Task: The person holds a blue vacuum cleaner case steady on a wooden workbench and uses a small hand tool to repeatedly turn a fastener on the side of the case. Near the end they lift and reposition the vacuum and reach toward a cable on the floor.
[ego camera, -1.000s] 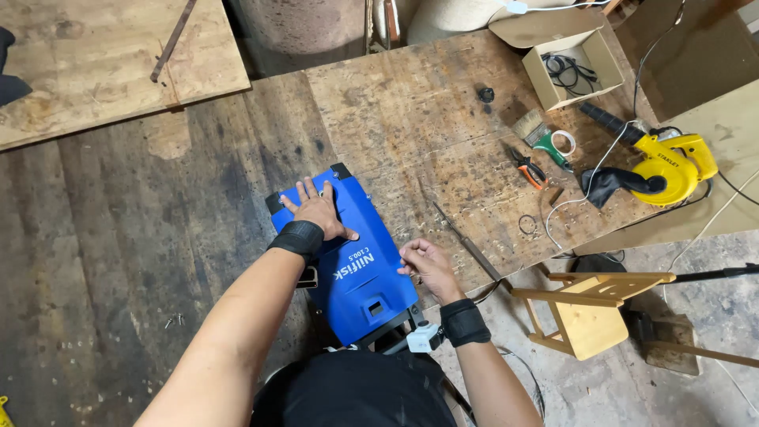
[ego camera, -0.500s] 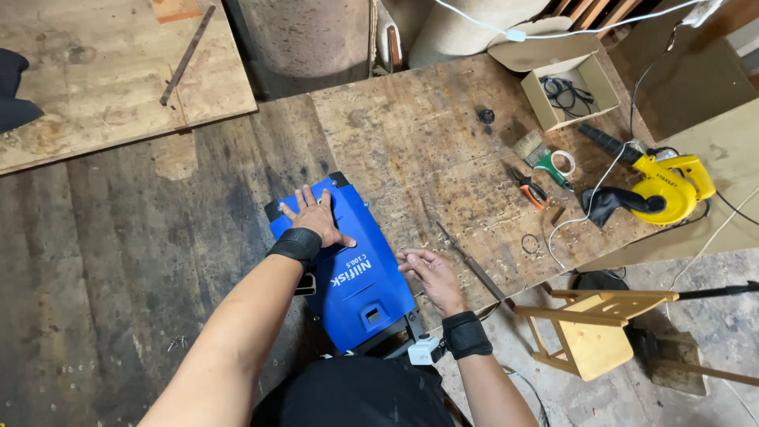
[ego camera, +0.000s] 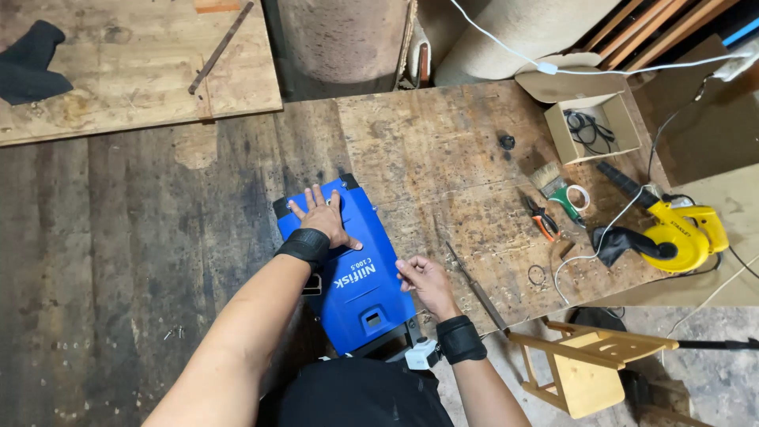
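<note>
A blue machine housing (ego camera: 352, 277) with black corners lies flat on a worn wooden work surface (ego camera: 443, 158) in front of me. My left hand (ego camera: 322, 217) rests flat on its far end, fingers spread. My right hand (ego camera: 425, 281) touches the housing's right edge, fingers loosely curled; whether something small is pinched in them is unclear. Both wrists wear black wrist bands. A white part (ego camera: 421, 353) shows at the housing's near right corner.
To the right lie a long thin metal rod (ego camera: 474, 287), orange-handled pliers (ego camera: 541, 219), a paintbrush (ego camera: 551, 183), a tape roll (ego camera: 581, 197), an open cardboard box (ego camera: 589, 126) and a yellow blower (ego camera: 676, 233). A wooden stool (ego camera: 589, 368) stands lower right. Small screws (ego camera: 174, 334) lie left.
The view has shifted slightly, so the housing sits a little lower and left in frame. Both hands stay on the housing in nearly the same pose.
</note>
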